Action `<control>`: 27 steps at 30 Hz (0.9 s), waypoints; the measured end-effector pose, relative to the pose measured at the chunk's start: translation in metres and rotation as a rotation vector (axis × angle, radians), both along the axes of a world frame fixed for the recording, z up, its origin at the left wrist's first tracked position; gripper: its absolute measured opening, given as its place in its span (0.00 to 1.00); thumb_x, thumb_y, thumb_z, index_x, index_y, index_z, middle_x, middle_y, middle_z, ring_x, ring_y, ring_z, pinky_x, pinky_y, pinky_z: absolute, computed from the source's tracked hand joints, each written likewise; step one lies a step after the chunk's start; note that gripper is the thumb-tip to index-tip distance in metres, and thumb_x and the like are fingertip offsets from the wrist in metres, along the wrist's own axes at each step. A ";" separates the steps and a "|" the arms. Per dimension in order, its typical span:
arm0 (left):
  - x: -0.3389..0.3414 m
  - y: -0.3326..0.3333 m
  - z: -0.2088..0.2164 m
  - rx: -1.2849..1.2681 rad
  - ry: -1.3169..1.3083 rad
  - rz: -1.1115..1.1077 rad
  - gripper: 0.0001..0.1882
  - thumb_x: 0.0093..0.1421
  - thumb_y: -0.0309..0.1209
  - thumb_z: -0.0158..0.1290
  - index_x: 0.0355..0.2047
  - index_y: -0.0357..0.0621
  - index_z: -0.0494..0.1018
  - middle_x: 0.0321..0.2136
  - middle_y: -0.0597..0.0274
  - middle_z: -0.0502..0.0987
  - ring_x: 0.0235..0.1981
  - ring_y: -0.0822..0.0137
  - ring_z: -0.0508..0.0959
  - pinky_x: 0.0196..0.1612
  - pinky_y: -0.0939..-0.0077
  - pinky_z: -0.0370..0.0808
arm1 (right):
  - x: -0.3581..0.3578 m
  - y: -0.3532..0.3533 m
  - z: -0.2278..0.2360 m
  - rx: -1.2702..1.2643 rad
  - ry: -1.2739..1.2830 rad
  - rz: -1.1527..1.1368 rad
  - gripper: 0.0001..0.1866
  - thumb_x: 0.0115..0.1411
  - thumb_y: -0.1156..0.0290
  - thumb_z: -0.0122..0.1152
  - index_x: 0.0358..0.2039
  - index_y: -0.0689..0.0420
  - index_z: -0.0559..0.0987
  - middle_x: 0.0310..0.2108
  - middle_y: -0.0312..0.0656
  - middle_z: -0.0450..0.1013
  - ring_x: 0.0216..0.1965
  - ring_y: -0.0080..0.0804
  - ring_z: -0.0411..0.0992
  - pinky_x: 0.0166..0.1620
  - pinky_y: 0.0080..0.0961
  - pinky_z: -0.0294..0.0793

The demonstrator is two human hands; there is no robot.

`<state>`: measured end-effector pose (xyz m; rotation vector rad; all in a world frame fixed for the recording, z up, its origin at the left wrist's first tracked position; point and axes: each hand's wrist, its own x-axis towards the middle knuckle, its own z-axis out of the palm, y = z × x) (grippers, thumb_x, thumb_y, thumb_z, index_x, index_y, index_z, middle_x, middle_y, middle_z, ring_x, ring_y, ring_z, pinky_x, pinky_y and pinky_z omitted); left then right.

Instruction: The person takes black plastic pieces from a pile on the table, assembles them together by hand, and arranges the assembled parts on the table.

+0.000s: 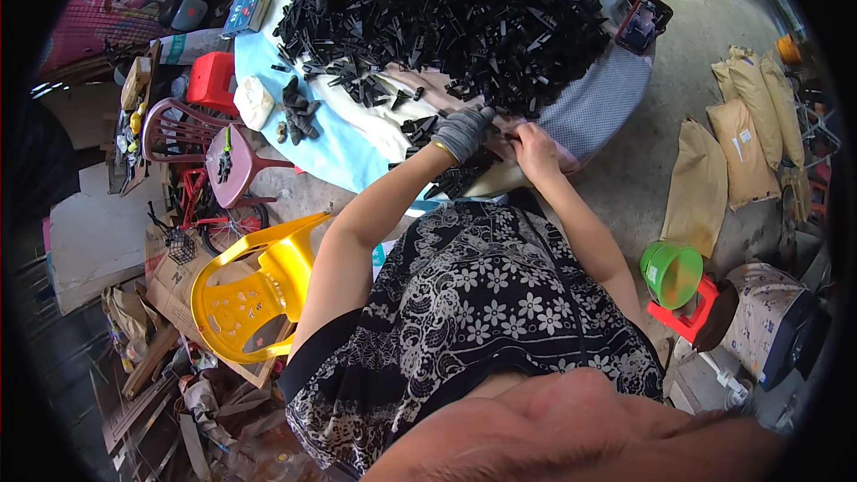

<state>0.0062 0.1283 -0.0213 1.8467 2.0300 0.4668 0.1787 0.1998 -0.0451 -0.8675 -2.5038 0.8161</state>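
A big heap of small black plastic clip-like pieces (437, 18) covers much of the round, cloth-covered table (344, 150) in front of me. At the heap's near edge, my left hand (462, 132) wears a grey knit glove, its fingers curled together. My bare right hand (536, 152) is just to the right, thumb and fingers pinched close to the gloved fingertips. Whatever is between the fingers of either hand is too small and hidden to make out. More black pieces (457, 180) lie on the cloth below the hands, near my lap.
On the table are a dark glove (298, 109), a blue box (247, 13) and a propped phone (643, 24). A yellow chair (245, 299) and pink chair (234, 165) stand left. Right are brown sacks (741, 147) and a green bucket (671, 273) on a red stool (701, 312).
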 end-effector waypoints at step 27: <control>0.003 0.008 0.022 -0.175 -0.060 -0.270 0.26 0.50 0.35 0.55 0.50 0.47 0.64 0.45 0.53 0.72 0.46 0.53 0.73 0.48 0.63 0.70 | -0.008 -0.001 -0.012 0.124 0.070 0.033 0.05 0.49 0.80 0.52 0.29 0.60 0.74 0.28 0.45 0.71 0.32 0.43 0.71 0.35 0.35 0.71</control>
